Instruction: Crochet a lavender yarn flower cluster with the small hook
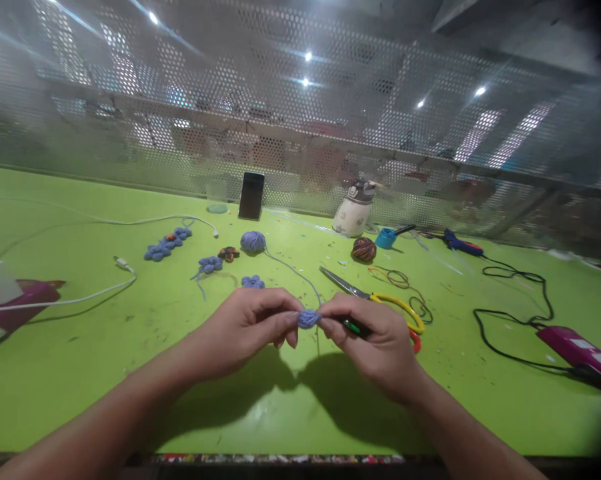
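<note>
A small piece of blue-purple crochet [308, 319] is held between my two hands, above the front middle of the table. My left hand [253, 327] pinches its left end between thumb and fingers. My right hand [375, 333] pinches its right end and also grips a crochet hook [353, 326], whose green and black handle shows in part; its tip is hidden. A strand of yarn runs from the piece back to a blue-purple yarn ball [253, 242]. Just behind my left fingers lies a blue-purple crochet flower [253, 282].
Scissors [397, 301] with yellow and red handles lie behind my right hand. Farther back stand a phone [251, 195], a patterned jug [353, 210] and a multicoloured yarn ball [363, 250]. Joined crochet flowers [167, 245] lie left. Magenta power strips [580, 353] and cables flank the green table [240, 413].
</note>
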`<state>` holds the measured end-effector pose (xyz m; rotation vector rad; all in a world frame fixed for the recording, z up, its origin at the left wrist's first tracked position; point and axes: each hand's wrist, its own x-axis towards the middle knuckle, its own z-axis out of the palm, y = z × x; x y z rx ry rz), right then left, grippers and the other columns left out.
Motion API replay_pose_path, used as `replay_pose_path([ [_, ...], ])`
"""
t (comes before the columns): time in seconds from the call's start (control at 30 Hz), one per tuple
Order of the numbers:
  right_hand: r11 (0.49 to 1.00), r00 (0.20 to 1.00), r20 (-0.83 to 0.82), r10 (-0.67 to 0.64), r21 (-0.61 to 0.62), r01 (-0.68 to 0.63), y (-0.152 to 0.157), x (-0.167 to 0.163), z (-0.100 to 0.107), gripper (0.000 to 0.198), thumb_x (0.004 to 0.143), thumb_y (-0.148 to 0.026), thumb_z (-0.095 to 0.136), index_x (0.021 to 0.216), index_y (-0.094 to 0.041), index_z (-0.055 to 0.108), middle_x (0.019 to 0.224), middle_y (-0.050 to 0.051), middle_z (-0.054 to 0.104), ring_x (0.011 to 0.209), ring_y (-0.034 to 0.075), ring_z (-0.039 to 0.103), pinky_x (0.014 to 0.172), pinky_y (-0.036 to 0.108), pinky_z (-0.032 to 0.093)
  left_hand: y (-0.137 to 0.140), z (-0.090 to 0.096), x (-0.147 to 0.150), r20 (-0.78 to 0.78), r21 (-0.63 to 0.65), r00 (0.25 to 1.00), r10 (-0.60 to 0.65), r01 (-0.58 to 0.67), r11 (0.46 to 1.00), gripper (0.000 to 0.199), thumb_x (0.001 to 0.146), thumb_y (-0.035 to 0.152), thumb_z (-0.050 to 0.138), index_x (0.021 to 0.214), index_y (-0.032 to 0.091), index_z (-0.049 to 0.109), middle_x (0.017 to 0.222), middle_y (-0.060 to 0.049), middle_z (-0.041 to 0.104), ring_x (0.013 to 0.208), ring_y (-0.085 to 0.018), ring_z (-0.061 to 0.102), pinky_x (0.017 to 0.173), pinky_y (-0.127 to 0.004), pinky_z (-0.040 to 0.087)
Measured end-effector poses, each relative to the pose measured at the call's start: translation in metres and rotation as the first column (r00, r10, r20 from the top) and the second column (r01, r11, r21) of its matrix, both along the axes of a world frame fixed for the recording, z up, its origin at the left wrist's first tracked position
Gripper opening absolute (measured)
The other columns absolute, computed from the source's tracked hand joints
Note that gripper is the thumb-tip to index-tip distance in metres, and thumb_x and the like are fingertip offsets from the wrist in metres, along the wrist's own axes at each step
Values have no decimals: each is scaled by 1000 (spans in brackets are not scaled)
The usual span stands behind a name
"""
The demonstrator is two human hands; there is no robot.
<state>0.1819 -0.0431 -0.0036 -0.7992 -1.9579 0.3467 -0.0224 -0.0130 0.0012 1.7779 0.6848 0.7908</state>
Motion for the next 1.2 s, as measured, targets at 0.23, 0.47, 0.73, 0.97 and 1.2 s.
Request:
replay_pose_path([
  [0.23, 992, 992, 39, 117, 51, -119, 2, 1, -4, 17, 83, -3, 56, 84, -15, 68, 65, 2, 61, 56, 11, 55, 52, 23, 41, 3, -7, 3, 97, -316, 992, -79, 106, 943, 21, 88, 34, 60, 80, 15, 62, 61, 1, 61, 52, -7, 44, 49, -20, 31],
  [0.47, 953, 967, 250, -57, 301, -22, 1, 5, -8, 21, 84, -4, 53, 95, -16, 67, 73, 7, 69, 60, 15, 59, 51, 27, 40, 4, -8, 3, 78, -249, 997, -28, 47, 967, 23, 87, 34, 59, 76, 15, 59, 59, 3, 56, 53, -8, 44, 50, -21, 30],
  [0.73, 921, 956, 263, -130, 388, 19, -1, 3, -9, 20, 83, -3, 55, 96, -15, 66, 74, 8, 71, 60, 16, 62, 49, 28, 39, 4, -9, 2, 25, -96, 1000, 8, -6, 995, 23, 88, 34, 55, 73, 16, 59, 60, 3, 54, 57, -9, 46, 53, -23, 33],
  [0.97, 971, 969, 236, -69, 240, 11, 3, 1, -17, 18, 83, -4, 53, 90, -15, 66, 68, 5, 64, 57, 14, 55, 49, 27, 36, 6, -12, 4, 43, -253, 999, 5, 6, 967, 26, 85, 40, 58, 75, 16, 58, 58, 2, 54, 52, -9, 39, 50, -23, 26],
  [1.2, 994, 992, 116, -40, 107, 28, 10, -3, -28, 18, 82, -4, 55, 88, -17, 66, 69, 3, 65, 58, 13, 55, 54, 25, 41, 10, -19, 11, 85, -445, 993, 85, -39, 895, 21, 81, 34, 60, 72, 16, 57, 55, 3, 56, 45, -7, 35, 48, -22, 22],
])
